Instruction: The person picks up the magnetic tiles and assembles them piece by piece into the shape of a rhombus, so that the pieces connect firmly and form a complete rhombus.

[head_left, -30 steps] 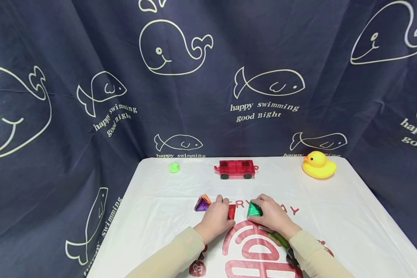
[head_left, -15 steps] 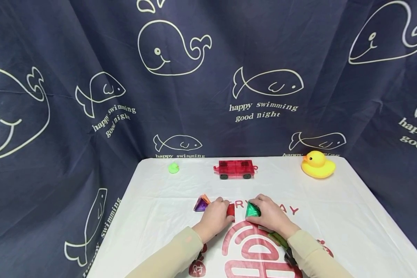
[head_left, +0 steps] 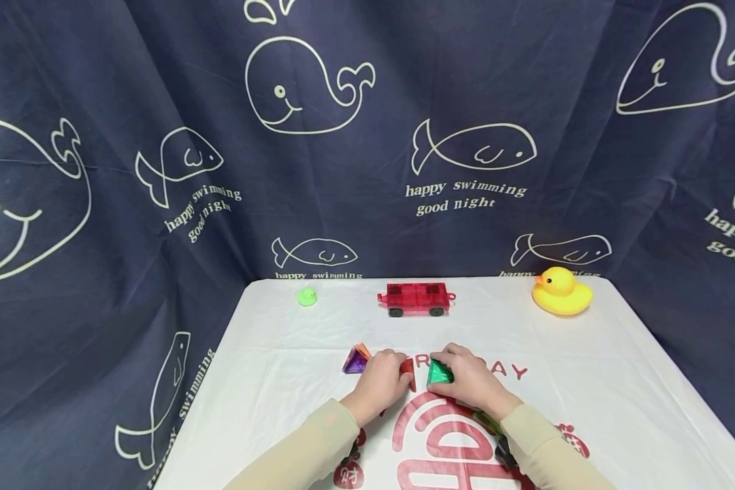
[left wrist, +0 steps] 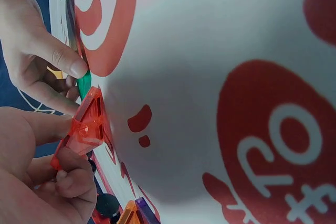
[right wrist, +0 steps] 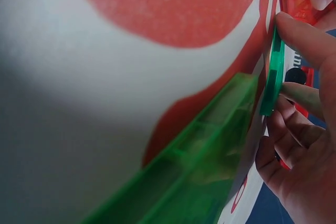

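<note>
My left hand [head_left: 376,384] pinches a red see-through magnetic tile piece [left wrist: 88,124] between thumb and fingers, just above or on the white cloth; its panels meet at a ridge in the left wrist view. Facing it across a narrow gap, my right hand [head_left: 470,378] grips a green triangular magnetic tile [head_left: 439,372] by its edges. That green tile [right wrist: 273,72] appears nearly edge-on in the right wrist view. Left of my left hand stands a purple and orange tile piece [head_left: 356,359], partly covered by the hand.
A red toy wagon [head_left: 416,298] with black wheels stands at the back, between a small green duck [head_left: 307,296] and a big yellow duck [head_left: 561,291]. A yellow-green see-through piece [right wrist: 199,156] lies by my right wrist. A dark curtain [head_left: 367,170] hangs behind the table.
My right hand has slid slightly left with the green tile, narrowing the gap to the red piece. The red piece shows a narrower face, while my left hand stays almost in place.
</note>
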`<state>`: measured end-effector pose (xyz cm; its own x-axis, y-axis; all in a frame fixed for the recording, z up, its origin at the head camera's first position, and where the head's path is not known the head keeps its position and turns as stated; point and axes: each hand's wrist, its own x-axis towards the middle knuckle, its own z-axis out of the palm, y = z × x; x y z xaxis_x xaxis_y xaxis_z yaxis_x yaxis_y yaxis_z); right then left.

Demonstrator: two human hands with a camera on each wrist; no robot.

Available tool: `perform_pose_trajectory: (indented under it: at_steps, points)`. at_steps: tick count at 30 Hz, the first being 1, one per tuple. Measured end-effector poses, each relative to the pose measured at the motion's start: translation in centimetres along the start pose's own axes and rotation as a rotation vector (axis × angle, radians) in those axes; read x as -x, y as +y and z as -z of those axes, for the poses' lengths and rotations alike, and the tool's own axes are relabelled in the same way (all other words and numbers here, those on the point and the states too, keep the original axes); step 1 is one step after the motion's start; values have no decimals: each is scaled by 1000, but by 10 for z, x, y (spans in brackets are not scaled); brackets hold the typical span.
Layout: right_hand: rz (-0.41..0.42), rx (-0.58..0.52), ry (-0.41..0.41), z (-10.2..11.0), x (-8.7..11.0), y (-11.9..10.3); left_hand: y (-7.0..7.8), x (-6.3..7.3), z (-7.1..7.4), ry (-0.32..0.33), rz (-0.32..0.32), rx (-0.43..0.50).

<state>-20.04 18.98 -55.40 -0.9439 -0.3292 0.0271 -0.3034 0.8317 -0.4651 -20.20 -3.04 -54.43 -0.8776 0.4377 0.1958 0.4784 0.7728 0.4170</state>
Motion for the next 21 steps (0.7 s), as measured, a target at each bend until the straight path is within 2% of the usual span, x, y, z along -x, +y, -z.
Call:
perform_pose_trajectory:
  at_steps: [5, 10, 14, 21]
  points:
    - [6, -23, -26, -1, -1, -1, 0, -1, -1, 1, 29, 59]
    - [66, -29, -24, -3, -1, -3, 2, -1, 0, 1, 58, 94]
    - [100, -28, -11, -4, -2, -4, 4, -3, 1, 2, 64, 100]
    - [103, -20, -19, -7, -6, -6, 8, -7, 2, 10, 63, 84]
